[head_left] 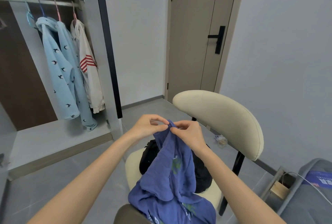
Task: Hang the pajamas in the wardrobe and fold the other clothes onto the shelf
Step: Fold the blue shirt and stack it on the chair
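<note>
While I pinch the blue garment at its top edge, left hand and right hand thumb-to-forefinger and almost touching, it hangs down across the chair seat to the near edge, partly covering a black garment. I judge this the folding step: next, spread the grip along the edge. Open floor lies left toward the wardrobe shelf; the chair backrest crowds the right.
</note>
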The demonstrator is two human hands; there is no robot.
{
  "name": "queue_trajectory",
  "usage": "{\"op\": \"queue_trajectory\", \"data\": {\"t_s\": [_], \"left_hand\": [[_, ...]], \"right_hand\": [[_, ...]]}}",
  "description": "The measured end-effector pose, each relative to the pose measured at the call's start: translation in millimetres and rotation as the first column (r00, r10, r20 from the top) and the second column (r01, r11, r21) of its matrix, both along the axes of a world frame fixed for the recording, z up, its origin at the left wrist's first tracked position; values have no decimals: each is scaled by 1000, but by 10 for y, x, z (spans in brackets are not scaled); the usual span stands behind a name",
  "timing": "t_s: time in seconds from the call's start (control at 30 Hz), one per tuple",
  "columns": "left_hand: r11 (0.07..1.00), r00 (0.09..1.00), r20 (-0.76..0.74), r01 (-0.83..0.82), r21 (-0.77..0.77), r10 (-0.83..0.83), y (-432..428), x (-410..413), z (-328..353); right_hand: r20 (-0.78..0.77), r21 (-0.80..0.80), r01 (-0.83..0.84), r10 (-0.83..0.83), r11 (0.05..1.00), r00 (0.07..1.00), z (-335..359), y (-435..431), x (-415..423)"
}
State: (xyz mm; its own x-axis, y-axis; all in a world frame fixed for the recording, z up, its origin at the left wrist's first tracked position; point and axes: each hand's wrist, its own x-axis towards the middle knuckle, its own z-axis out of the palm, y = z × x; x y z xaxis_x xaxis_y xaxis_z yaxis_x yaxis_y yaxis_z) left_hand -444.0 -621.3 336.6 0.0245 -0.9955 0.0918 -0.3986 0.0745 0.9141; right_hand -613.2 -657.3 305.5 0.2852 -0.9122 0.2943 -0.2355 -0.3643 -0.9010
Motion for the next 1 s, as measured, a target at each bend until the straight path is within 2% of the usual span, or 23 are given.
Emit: {"op": "queue_trajectory", "data": {"t_s": [0.1, 0.2, 0.33, 0.43, 0.53, 0.67, 0.83, 1.0], "left_hand": [[995, 999, -19, 31, -97, -33, 8, -1, -35], [991, 993, -73, 84, -103, -91, -9, 20, -55], [987, 993, 40, 111, -114, -107, -12, 63, -22], [980, 989, 119, 107, -167, -87, -2, 13, 46], [971, 995, 92, 59, -230, -39, 14, -82, 188], [943, 999, 41, 2, -334, 12, 22, -80, 420], [913, 991, 82, -68, -402, 110, -7, 48, 457], [880, 966, -31, -247, -405, 257, -38, 216, 354]], "right_hand": [[-36, 21, -34, 35, 999, 999, 14, 4, -18], [-60, 37, -60, 62, 998, 996, 29, 10, -37], [-145, 26, -88, 91, 996, 985, 70, 10, -38], [-223, -40, -28, 18, 999, 975, 84, 12, 12], [-325, -175, 39, -95, 984, 941, 61, 23, 66], [-330, -163, 90, -140, 983, 933, -8, -5, 25], [-307, -171, 57, -108, 984, 945, 17, -38, -103], [-371, -127, -36, -13, 991, 929, 79, -74, -257]]}}
